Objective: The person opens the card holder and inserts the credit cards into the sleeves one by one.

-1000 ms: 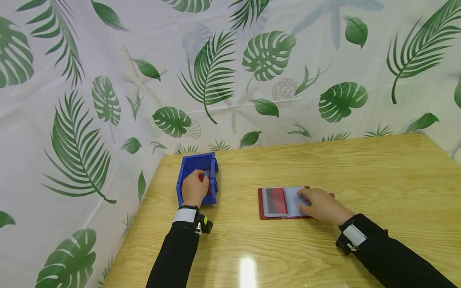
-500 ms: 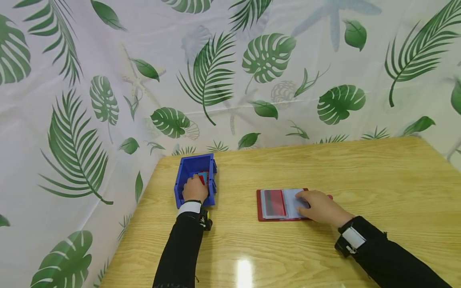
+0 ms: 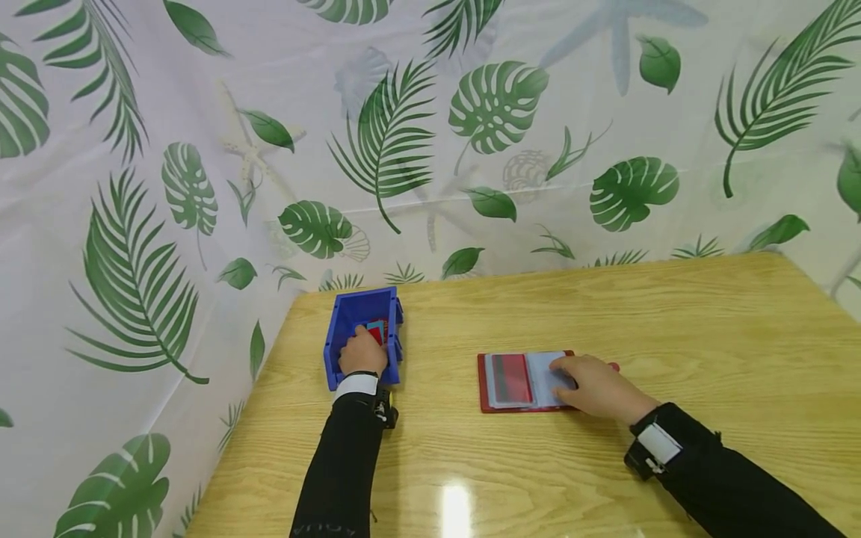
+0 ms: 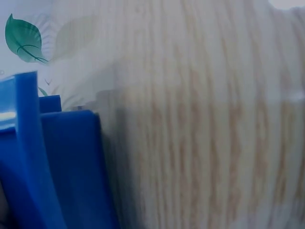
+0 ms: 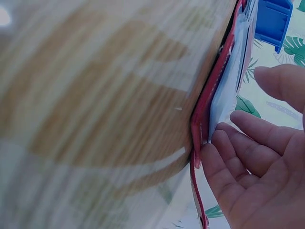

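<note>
My left hand [image 3: 363,353] is down inside a blue plastic bin [image 3: 363,305] at the left of the table. Red and blue cards [image 3: 378,327] lie in the bin right beyond the knuckles, and the fingertips are hidden; whether they grip a card I cannot tell. The left wrist view shows mostly the bin's side wall [image 4: 71,162]. An open red card holder [image 3: 483,385] with clear sleeves lies flat, a red card [image 3: 514,379] showing on its left side. My right hand [image 3: 595,385] rests on its right page with loosely bent fingers, also seen at the holder's edge [image 5: 205,109] in the right wrist view.
The wood-grain table [image 3: 538,471] runs up to a white cloth backdrop [image 3: 417,149] printed with green leaves at the back and left. A small red tab [image 3: 614,366] pokes out past the right hand, at the holder's right end.
My left hand has sunk lower into the bin and nearer its front end, uncovering more of the cards. The right hand stays on the card holder.
</note>
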Available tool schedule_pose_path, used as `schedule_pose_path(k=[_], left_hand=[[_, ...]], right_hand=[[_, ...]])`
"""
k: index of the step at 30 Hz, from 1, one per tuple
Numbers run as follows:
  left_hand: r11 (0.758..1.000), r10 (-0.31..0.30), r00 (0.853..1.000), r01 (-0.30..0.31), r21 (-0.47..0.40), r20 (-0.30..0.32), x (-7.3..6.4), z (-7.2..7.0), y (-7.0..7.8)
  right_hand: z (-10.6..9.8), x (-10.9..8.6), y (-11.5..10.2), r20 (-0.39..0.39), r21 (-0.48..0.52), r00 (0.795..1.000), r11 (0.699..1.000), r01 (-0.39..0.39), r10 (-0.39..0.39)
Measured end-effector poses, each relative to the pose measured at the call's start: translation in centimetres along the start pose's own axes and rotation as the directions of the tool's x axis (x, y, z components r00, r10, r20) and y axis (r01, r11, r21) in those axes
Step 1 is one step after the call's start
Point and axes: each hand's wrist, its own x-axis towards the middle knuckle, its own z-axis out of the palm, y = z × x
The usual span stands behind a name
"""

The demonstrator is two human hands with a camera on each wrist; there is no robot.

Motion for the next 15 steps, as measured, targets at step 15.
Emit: schedule_pose_path(k=[15], left_hand=[[0.989,-0.03,0.997,0.019,-0.15,-0.075,0.33,0.2,0.15]], right_hand=[[0.33,0.08,0.26,-0.01,-0.008,1.0,1.0,0.008,-0.008]])
